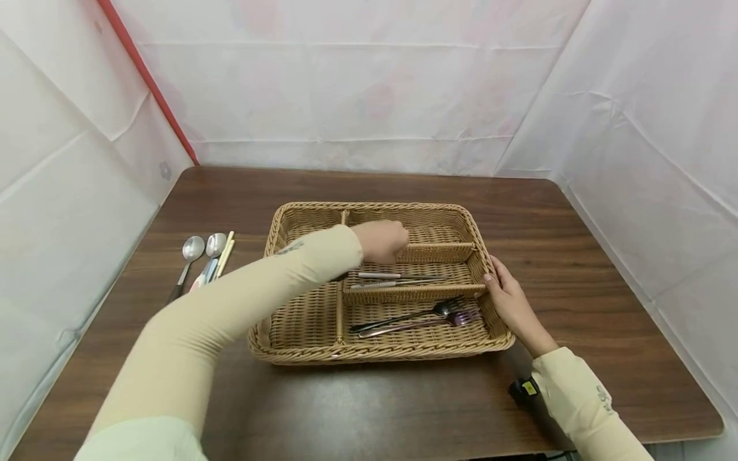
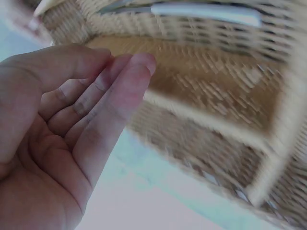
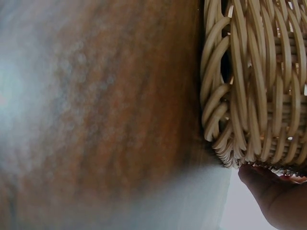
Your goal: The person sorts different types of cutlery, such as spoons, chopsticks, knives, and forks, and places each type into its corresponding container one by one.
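Observation:
A woven wicker basket [image 1: 415, 351] with several compartments stands on the table. My left hand [image 1: 382, 241] is above its back divider. In the left wrist view the fingers are loosely bent, with nothing between thumb and fingertips. Two slim knives, one light-handled [image 1: 377, 275] and one silvery [image 1: 383, 284], lie in the middle right compartment, partly hidden by the left arm. The front right compartment holds a black fork [image 1: 444, 308] and a purplish fork [image 1: 458, 318]. At the basket's right side, my right hand [image 1: 507, 299] grips the rim, its thumb against the weave.
Left of the basket, two spoons [image 1: 193, 247] and pale yellow sticks [image 1: 225, 258] lie on the brown wooden table [image 1: 576, 275], their lower ends partly behind my left sleeve. A small black device [image 1: 523, 389] is by my right wrist. White sheeting [image 1: 369, 96] surrounds the table.

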Motion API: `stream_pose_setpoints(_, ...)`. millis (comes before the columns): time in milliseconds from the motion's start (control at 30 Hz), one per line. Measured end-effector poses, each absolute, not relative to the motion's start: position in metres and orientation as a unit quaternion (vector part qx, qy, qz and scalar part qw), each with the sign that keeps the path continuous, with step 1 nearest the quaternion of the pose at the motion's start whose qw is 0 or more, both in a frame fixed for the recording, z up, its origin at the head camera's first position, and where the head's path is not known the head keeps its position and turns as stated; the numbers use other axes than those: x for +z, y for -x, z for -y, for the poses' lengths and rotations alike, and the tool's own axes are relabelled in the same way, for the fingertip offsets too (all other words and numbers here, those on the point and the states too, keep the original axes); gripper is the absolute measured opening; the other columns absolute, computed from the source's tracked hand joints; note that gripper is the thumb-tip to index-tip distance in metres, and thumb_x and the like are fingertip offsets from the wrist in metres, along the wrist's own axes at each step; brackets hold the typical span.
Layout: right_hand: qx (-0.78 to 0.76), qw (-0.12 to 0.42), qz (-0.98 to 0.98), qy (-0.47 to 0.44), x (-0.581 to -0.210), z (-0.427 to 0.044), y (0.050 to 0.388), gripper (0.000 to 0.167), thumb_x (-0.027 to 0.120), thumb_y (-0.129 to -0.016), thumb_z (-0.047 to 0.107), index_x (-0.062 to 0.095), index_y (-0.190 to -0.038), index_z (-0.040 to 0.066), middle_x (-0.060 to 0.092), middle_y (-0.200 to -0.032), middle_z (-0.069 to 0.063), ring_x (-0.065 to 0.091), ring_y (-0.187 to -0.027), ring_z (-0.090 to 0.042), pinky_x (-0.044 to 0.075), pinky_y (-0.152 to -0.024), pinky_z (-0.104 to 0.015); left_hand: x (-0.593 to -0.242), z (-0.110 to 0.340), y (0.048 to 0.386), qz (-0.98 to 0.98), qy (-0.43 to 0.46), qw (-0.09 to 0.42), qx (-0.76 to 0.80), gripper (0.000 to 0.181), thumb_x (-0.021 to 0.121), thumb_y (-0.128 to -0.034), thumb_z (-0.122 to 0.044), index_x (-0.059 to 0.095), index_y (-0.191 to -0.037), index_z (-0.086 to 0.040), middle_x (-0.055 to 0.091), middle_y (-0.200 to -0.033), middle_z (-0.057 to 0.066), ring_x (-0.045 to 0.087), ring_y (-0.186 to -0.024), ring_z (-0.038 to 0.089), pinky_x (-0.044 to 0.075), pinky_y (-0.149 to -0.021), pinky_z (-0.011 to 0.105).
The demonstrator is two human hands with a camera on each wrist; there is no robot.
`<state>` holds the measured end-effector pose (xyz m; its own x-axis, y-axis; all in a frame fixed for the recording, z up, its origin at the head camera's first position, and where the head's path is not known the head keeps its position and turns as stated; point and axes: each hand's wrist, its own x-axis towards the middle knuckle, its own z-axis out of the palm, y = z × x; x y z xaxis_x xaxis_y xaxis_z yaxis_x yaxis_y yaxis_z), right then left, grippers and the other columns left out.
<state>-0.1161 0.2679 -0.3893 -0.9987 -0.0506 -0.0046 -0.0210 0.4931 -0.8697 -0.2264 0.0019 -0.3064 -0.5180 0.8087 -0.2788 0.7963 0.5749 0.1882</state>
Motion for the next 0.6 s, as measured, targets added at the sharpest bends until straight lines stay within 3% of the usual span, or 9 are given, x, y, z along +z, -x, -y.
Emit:
stream_pose_setpoints(200, -0.499, 0.017, -0.866, 0.014, -0.385, -0.269, 0.117, 0.054, 0.033, -0.104, 0.016, 0.012, -0.150, -0.002, 0.021, -0.149, -0.032, 0.022, -0.136, -0.045, 0.021, -0.108, -0.056, -0.285, 0.062, 0.236, -0.887, -0.439, 0.114, 0.087, 0.036, 0.053, -0.0796, 0.009, 0.039, -0.057, -0.014, 0.033, -0.055, -0.004, 0.028, -0.048, 0.008, 0.030, -0.047, 0.021)
stream_pose_setpoints(367, -0.496, 0.022, -0.868, 0.016, -0.385, -0.268, 0.118, 0.054, 0.034, -0.104, 0.016, 0.012, -0.151, -0.001, 0.021, -0.149, -0.032, 0.022, -0.136, -0.044, 0.021, -0.108, -0.056, -0.279, 0.134, 0.237, -0.906, -0.402, 0.081, 0.108, 0.015, 0.058, -0.0791, 0.006, 0.060, -0.068, -0.004, 0.054, -0.064, 0.001, 0.047, -0.056, 0.013, 0.046, -0.055, 0.029)
stream_pose_setpoints(600, -0.489, 0.030, -0.872, 0.011, -0.385, -0.273, 0.116, 0.055, 0.033, -0.105, 0.017, 0.009, -0.151, 0.000, 0.019, -0.150, -0.032, 0.021, -0.136, -0.046, 0.022, -0.106, -0.059, -0.291, 0.230, 0.226, -0.939, -0.323, 0.049, 0.110, 0.006, 0.063, -0.0757, 0.003, 0.066, -0.072, -0.001, 0.061, -0.067, 0.004, 0.055, -0.060, 0.018, 0.049, -0.058, 0.039)
